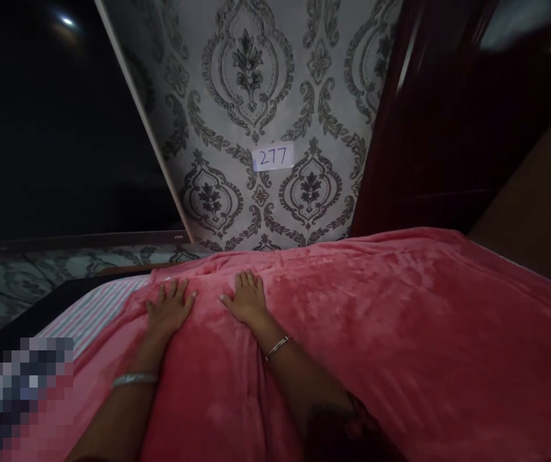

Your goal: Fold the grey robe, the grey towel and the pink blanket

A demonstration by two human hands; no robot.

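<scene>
A pinkish-red plush blanket (400, 346) is spread wide in front of me, with a fold line running toward me between my arms. My left hand (170, 309) lies flat on the blanket near its far left part, fingers spread. To the right of it, my right hand (247, 298) also rests palm down on the blanket, thumb out to the side. Neither hand grips the cloth. Beyond the blanket's left edge, a striped cloth (99, 307) in white, pink and green shows from underneath. I wear a bangle on each wrist.
A large dark screen (63, 128) stands at the left. Patterned wallpaper (251, 77) rises behind the blanket, with a paper label (273, 156) reading 277. A dark red glossy panel (429, 141) stands at the right. The lower left corner is pixelated.
</scene>
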